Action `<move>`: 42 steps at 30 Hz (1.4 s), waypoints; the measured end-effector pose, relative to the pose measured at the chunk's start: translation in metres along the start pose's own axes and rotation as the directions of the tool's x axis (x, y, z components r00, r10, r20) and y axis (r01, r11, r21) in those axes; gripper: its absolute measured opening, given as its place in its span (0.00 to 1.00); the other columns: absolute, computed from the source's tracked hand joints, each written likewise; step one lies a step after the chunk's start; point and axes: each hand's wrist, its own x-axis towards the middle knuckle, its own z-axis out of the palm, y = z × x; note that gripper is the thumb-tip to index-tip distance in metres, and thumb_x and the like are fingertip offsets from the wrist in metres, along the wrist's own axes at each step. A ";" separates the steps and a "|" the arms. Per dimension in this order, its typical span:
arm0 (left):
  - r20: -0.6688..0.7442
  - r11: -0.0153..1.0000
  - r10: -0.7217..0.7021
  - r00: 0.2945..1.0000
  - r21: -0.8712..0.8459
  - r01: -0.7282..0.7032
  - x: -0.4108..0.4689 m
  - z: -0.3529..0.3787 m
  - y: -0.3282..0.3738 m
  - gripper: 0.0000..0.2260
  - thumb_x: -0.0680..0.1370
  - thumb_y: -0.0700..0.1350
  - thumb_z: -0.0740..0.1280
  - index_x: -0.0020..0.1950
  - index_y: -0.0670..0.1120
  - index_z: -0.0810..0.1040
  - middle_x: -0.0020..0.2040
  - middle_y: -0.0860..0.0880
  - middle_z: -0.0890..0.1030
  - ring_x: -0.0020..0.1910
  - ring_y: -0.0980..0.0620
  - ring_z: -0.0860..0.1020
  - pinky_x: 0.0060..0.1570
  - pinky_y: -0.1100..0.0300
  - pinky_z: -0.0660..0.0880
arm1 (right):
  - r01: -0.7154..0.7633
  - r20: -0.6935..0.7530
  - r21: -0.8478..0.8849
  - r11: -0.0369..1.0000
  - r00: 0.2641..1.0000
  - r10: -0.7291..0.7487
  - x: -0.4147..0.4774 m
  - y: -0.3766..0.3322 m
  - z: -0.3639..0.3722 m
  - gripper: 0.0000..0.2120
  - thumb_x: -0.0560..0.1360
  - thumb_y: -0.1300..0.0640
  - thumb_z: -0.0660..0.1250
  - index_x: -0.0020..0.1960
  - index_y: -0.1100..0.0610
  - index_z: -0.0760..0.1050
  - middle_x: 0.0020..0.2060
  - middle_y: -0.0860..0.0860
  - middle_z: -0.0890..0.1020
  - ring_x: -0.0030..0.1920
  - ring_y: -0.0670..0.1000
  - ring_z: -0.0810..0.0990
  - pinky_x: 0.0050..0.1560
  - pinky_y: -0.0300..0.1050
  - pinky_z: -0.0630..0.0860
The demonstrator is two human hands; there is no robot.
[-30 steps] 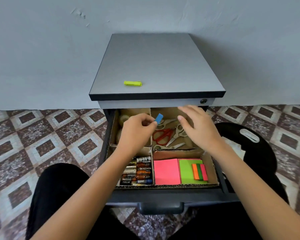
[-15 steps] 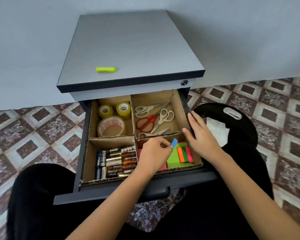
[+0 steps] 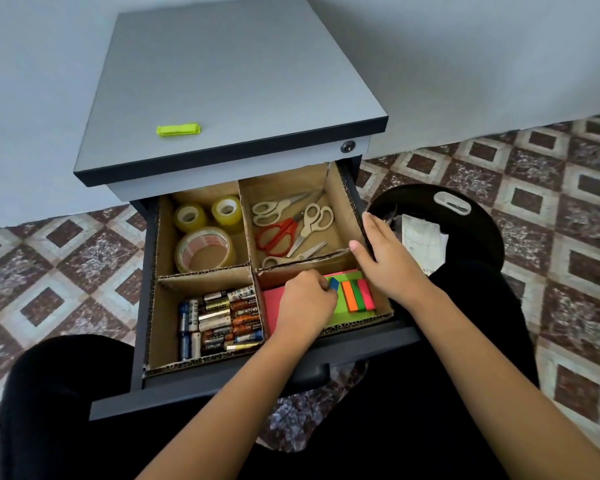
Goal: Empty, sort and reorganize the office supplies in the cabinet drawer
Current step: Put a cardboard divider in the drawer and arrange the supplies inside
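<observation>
While a lime-green plastic clip is lying on the grey cabinet top, the dark grey drawer below is standing open, with a brown cardboard divider splitting it into four compartments. Three rolls of clear tape are sitting in the rear-left one, and a pile of batteries is lying in the front-left. Several scissors are lying in the rear-right. In the front-right, the left grip is pinching a small blue sticky tab over the pink and green note pads, just beside orange, green and pink tabs. The right grip is resting with fingers straight on the divider's right wall, holding nothing.
</observation>
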 end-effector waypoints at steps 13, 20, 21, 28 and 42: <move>0.054 0.995 0.053 0.997 0.080 -0.058 -0.001 0.004 0.002 0.06 0.75 0.41 0.65 0.48 0.39 0.78 0.46 0.44 0.81 0.46 0.45 0.79 0.40 0.59 0.72 | -0.010 -0.001 0.024 1.000 1.000 0.010 0.000 0.001 0.001 0.29 0.82 0.47 0.52 0.77 0.56 0.47 0.77 0.50 0.52 0.76 0.49 0.51 0.73 0.48 0.55; 0.094 0.995 0.034 0.995 0.090 -0.043 -0.002 0.003 0.002 0.12 0.75 0.42 0.64 0.36 0.37 0.77 0.28 0.47 0.73 0.26 0.51 0.70 0.26 0.61 0.66 | -0.009 -0.001 0.042 0.999 1.000 0.009 0.000 0.002 0.001 0.29 0.81 0.47 0.53 0.77 0.55 0.47 0.77 0.50 0.52 0.76 0.49 0.51 0.74 0.50 0.55; 0.093 0.997 0.025 0.995 0.076 -0.032 -0.002 0.003 0.002 0.12 0.75 0.42 0.64 0.35 0.36 0.78 0.28 0.46 0.74 0.27 0.50 0.71 0.27 0.61 0.67 | -0.009 -0.001 0.043 0.999 1.000 0.009 -0.001 0.002 0.001 0.29 0.81 0.47 0.53 0.77 0.55 0.47 0.77 0.50 0.53 0.76 0.49 0.52 0.74 0.50 0.55; 0.099 0.999 0.014 0.995 -0.048 -0.009 0.000 0.003 -0.003 0.11 0.74 0.41 0.65 0.40 0.34 0.82 0.39 0.38 0.83 0.40 0.41 0.81 0.44 0.51 0.79 | -0.007 -0.005 0.045 0.999 1.000 0.007 0.000 0.002 0.002 0.29 0.81 0.47 0.53 0.77 0.55 0.48 0.77 0.50 0.53 0.76 0.49 0.52 0.73 0.49 0.55; -0.006 0.966 0.245 0.970 -0.080 -0.245 -0.006 -0.023 -0.005 0.07 0.77 0.46 0.65 0.52 0.47 0.80 0.39 0.57 0.76 0.37 0.63 0.73 0.34 0.79 0.66 | 0.143 -0.269 -0.157 0.977 0.946 -0.182 -0.001 -0.004 0.000 0.23 0.78 0.49 0.58 0.68 0.60 0.70 0.62 0.57 0.74 0.63 0.58 0.73 0.57 0.59 0.74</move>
